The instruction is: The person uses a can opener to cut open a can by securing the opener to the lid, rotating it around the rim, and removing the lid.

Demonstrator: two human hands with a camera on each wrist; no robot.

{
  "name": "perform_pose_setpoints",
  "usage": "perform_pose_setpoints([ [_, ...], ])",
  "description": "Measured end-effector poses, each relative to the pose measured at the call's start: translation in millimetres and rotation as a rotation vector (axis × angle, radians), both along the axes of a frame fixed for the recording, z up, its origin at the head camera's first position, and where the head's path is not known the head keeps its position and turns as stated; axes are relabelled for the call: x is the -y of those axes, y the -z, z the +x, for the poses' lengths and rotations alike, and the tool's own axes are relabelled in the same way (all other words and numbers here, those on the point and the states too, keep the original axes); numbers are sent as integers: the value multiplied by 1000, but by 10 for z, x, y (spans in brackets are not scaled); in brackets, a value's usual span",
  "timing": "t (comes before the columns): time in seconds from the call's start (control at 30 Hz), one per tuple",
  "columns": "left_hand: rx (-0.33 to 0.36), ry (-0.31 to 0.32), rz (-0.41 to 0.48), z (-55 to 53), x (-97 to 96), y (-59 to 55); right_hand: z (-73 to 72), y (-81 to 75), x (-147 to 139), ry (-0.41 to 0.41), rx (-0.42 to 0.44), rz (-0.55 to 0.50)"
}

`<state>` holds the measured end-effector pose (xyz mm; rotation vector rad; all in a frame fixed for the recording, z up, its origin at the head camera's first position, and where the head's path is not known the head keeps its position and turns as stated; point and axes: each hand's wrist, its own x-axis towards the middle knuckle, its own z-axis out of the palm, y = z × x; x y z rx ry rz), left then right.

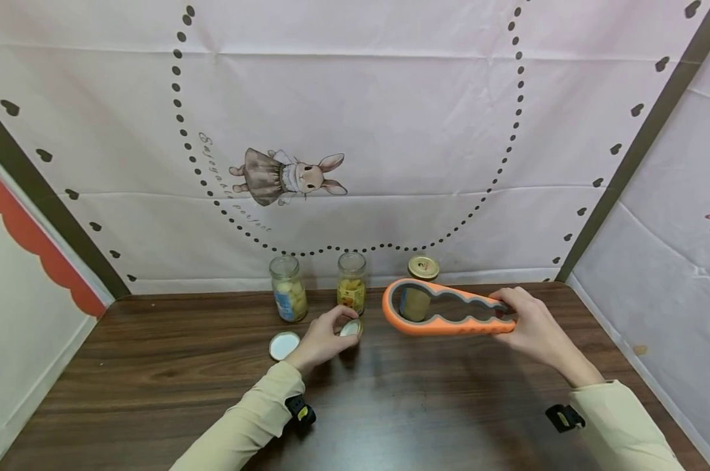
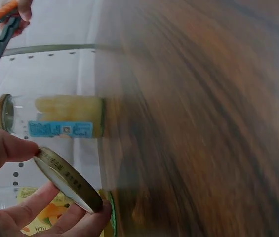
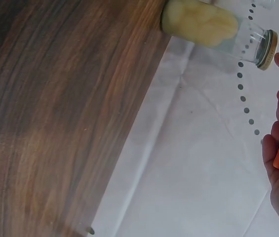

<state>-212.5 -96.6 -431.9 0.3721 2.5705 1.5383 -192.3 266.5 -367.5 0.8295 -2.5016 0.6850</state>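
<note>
My left hand (image 1: 324, 341) pinches a gold jar lid (image 2: 67, 178) by its rim, its pale inside turned partly up, just in front of an uncapped jar (image 1: 352, 284) with a yellow label. In my right hand (image 1: 531, 324) I grip the handle end of an orange and grey jar opener (image 1: 443, 327), raised above the table. Behind the opener's loop stands a third jar, closed by a gold lid (image 1: 423, 267); its pale yellow contents (image 3: 198, 22) show in the right wrist view. At the left is another uncapped jar (image 1: 288, 291) with a blue label.
A loose lid (image 1: 284, 345) lies white side up on the dark wooden table (image 1: 154, 379), left of my left hand. White printed cloth (image 1: 355, 118) hangs behind the jars, and further cloth panels (image 1: 684, 261) close off the sides.
</note>
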Motion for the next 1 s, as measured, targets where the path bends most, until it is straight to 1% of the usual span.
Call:
perform_pose_setpoints([
  [0.1, -50, 29, -109, -46, 10, 9, 2, 26, -38, 11, 6, -2],
  [0.23, -129, 93, -203, -99, 11, 51, 1, 48, -34, 2, 10, -15],
  [0.3, -165, 112, -249, -117, -2, 71, 1, 51, -20, -6, 8, -23],
  [0.37, -180, 122, -301, -125, -27, 69, -2, 54, -6, -9, 9, -30],
  [0.5, -175, 122, -413, -120, -96, 46, -11, 58, 10, -6, 7, -36],
  [0.6, -178, 109, -504, -106, -157, 32, -10, 67, 10, -4, 7, -40],
  [0.77, -228, 91, -628, -81, -232, 21, -6, 87, -2, -2, 18, -48],
  [0.83, -248, 87, -652, -69, -249, 17, -6, 97, -7, -1, 21, -46],
  [1.0, -263, 92, -661, -42, -272, 2, 1, 134, -23, 10, 20, -46],
])
